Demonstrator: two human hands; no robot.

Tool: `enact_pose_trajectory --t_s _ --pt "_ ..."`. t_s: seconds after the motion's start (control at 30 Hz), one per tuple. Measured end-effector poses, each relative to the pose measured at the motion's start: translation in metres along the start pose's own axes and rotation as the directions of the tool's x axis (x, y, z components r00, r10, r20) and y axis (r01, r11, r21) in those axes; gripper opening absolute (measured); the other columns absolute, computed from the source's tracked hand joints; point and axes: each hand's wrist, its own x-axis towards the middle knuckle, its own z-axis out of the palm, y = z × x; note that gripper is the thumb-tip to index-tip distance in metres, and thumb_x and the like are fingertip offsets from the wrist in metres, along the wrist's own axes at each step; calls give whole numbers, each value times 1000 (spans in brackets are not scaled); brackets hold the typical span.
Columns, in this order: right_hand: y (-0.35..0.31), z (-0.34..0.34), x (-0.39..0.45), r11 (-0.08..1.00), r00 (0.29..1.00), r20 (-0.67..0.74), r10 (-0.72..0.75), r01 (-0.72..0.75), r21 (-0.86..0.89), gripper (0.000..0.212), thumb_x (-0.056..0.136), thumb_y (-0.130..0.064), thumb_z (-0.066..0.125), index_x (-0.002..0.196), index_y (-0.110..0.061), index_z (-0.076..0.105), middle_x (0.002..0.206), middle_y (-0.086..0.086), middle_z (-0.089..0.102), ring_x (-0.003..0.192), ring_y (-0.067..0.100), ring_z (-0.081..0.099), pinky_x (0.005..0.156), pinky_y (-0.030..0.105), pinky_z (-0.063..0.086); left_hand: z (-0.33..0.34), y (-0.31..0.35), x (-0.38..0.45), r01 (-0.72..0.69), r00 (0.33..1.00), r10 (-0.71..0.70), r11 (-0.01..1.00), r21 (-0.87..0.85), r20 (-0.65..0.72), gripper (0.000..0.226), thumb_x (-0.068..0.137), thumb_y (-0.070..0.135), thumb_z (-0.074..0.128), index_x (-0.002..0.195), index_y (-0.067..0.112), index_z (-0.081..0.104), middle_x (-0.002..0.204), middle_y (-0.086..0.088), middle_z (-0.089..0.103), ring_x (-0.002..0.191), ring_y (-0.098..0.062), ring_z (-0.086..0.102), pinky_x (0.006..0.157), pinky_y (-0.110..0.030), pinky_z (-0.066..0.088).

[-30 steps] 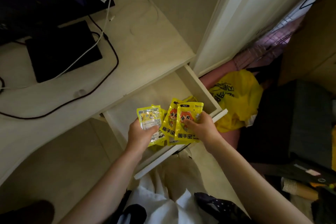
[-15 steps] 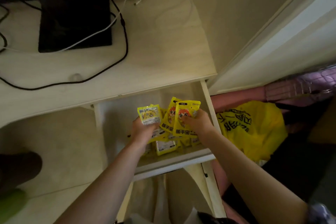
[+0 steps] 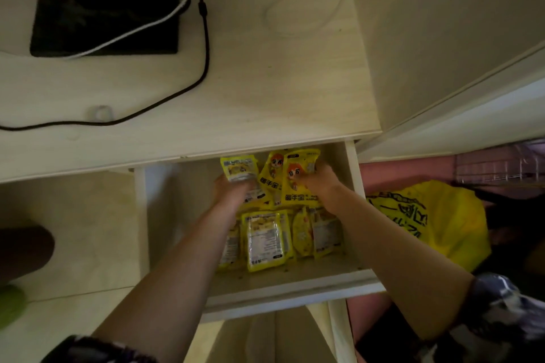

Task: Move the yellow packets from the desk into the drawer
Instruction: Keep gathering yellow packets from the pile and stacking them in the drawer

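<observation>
Light, floppy, slippery yellow packets point(image 3: 300, 180) are gripped by both hands' curled fingers point(image 3: 317, 175) inside the drawer point(image 3: 283, 289); edges are best pinched.

Bare forearms; dark patterned short sleeves point(image 3: 501, 312) at both arms.
</observation>
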Motion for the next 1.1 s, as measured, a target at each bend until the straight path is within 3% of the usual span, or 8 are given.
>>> enact_pose_trajectory --t_s 0.13,0.27,0.37,0.67,0.77,0.9,1.0,1.1 --pt "14 -2 -4 973 1000 18 16 -11 -229 38 87 -24 65 120 -6 57 114 12 64 103 26 61 91 35 51 -10 -17 9 -28 998 15 971 239 56 18 86 11 60 104 10 62 105 -11 65 86 -26 61 72 -31 46" --pt "21 -7 -22 915 1000 -20 -10 1 -403 25 96 -22 47 116 -8 51 104 13 56 85 23 52 75 32 46 -32 -24 3 -51 999 42 926 375 33 16 85 5 58 98 7 68 96 -12 63 96 -26 60 80 -38 52" --pt "26 -11 -37 917 999 -36 6 -20 -398 33 92 -23 52 118 -3 49 85 4 54 68 16 50 56 25 40 -48 -31 -6 -40 999 47 923 383 -7 36 85 7 58 121 4 61 122 -17 62 109 -36 60 91 -41 51" --pt "25 -2 -98 849 988 68 -141 156 -506 33 94 -13 46 126 -5 46 110 13 60 99 30 61 79 35 48 -82 -49 -65 -152 978 197 900 408 -70 24 87 15 61 110 12 68 110 -6 68 104 -22 62 82 -24 43" --pt "22 9 -118 808 966 136 -221 259 -530 36 96 -15 44 131 -8 42 100 8 58 82 24 59 59 28 46 -95 -60 -89 -202 961 259 896 395 -96 17 88 18 62 103 14 70 104 -4 70 93 -17 62 76 -23 41" --pt "18 33 -141 739 938 206 -278 346 -578 40 97 -17 41 136 -10 38 117 12 60 74 18 55 47 22 35 -114 -75 -120 -250 940 314 900 358 -135 15 88 16 61 100 15 69 100 -3 70 93 -18 64 79 -24 45" --pt "14 57 -161 668 897 286 -337 442 -599 40 97 -20 43 136 -12 39 122 8 60 84 21 62 53 22 43 -131 -87 -141 -279 922 348 901 332 -170 16 88 15 60 101 16 69 97 0 72 88 -13 64 77 -23 46" --pt "9 86 -180 552 853 335 -400 516 -655 36 96 -20 44 132 -13 45 119 7 62 103 26 62 76 33 53 -151 -102 -159 -280 911 356 904 323 -207 17 88 16 56 103 19 66 95 0 73 90 -16 66 79 -30 52"
